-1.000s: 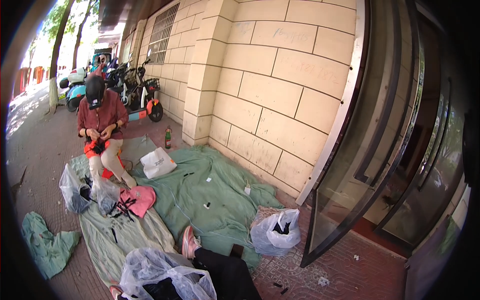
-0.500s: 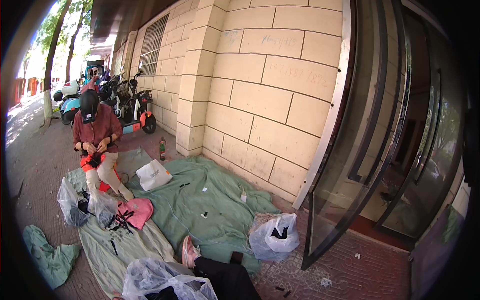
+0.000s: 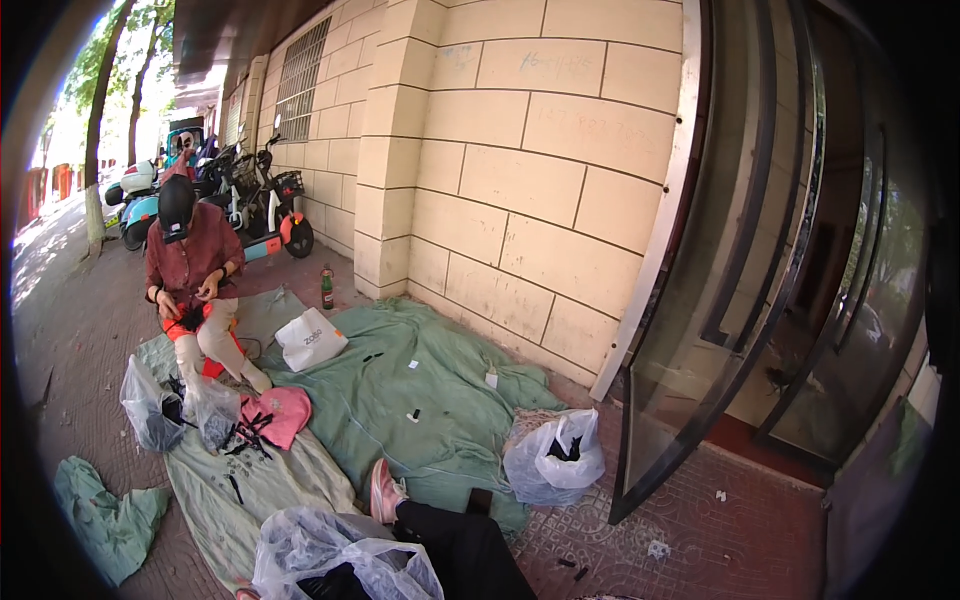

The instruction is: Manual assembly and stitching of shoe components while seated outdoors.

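Neither of my hands shows in the head view. My outstretched leg in black trousers (image 3: pixel 462 538) comes in from the lower edge and ends in a pink shoe (image 3: pixel 384 492). Beside it, nearest to me, stands an open clear plastic bag (image 3: pixel 320 540) with dark pieces inside. To the right of my leg, another whitish plastic bag (image 3: pixel 552 475) holds black items. A dark flat object (image 3: pixel 480 501) lies between that bag and my leg. A small pinkish bit at the lower edge, left of the near bag, is too cut off to name.
A co-worker (image 3: pixel 195 240) sits at the left, handling something dark over the lap. Near them are plastic bags (image 3: pixel 150 408), a pink cloth (image 3: pixel 285 415) with black strips, a white bag (image 3: pixel 310 340) and a green bottle (image 3: pixel 327 287). Green sheeting (image 3: pixel 440 360) covers the ground; a glass door (image 3: pixel 690 400) stands ajar.
The view has shifted slightly, so most things sit a little lower or further right. The co-worker's hands have moved apart.
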`<action>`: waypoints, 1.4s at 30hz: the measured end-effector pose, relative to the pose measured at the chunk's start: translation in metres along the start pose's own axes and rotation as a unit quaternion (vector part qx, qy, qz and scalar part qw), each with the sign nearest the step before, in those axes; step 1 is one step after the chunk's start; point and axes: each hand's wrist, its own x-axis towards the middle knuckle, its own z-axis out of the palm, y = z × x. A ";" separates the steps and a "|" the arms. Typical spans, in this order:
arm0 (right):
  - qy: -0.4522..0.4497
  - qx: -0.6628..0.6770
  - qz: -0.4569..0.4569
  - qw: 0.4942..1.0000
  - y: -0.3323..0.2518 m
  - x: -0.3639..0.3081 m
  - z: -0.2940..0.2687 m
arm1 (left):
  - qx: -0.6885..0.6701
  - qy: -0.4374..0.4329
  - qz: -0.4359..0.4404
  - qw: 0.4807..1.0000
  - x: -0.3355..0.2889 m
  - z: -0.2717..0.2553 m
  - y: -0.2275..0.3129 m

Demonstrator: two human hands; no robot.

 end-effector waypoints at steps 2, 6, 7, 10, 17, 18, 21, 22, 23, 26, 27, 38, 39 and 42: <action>0.017 0.007 -0.012 1.000 0.000 0.003 -0.005 | -0.004 0.009 0.023 1.000 -0.001 0.004 0.006; 0.042 0.016 -0.037 0.998 0.002 0.010 -0.007 | -0.038 0.028 -0.003 0.999 -0.002 0.008 0.039; 0.050 0.020 -0.041 0.998 0.004 0.010 -0.007 | -0.081 0.021 -0.020 0.996 -0.004 0.008 0.050; 0.073 0.022 -0.056 0.996 0.002 0.011 -0.012 | -0.074 0.027 0.005 0.997 -0.003 0.003 0.001; 0.106 0.039 -0.065 0.992 0.015 0.019 -0.016 | 0.073 0.042 0.005 0.996 -0.001 0.000 0.026; 0.095 0.051 -0.046 0.993 0.030 0.013 -0.001 | 0.036 0.052 -0.004 0.998 0.000 0.001 0.014; 0.084 0.110 0.035 0.990 0.037 -0.010 0.047 | -0.138 0.042 -0.042 0.989 -0.001 0.007 0.047; 0.099 0.127 0.060 0.985 0.021 -0.018 0.049 | -0.231 0.042 -0.035 0.971 -0.001 0.007 0.046; 0.139 0.153 0.064 0.976 0.015 -0.021 0.045 | -0.283 0.009 -0.055 0.957 0.004 0.012 0.035; 0.169 0.097 0.054 0.979 0.010 -0.026 0.046 | -0.263 0.025 -0.111 0.958 0.005 0.011 0.026; 0.141 0.065 0.058 0.986 0.008 -0.028 0.052 | -0.275 0.041 -0.126 0.952 -0.002 0.007 0.020; 0.108 0.117 0.080 0.984 -0.013 -0.015 0.058 | -0.313 0.040 -0.178 0.932 0.001 0.000 0.022; 0.110 0.117 0.082 0.984 -0.011 -0.016 0.057 | -0.312 0.038 -0.181 0.932 0.000 0.000 0.021; 0.113 0.146 0.114 0.976 -0.009 -0.018 0.056 | -0.304 0.044 -0.190 0.932 -0.003 0.000 0.019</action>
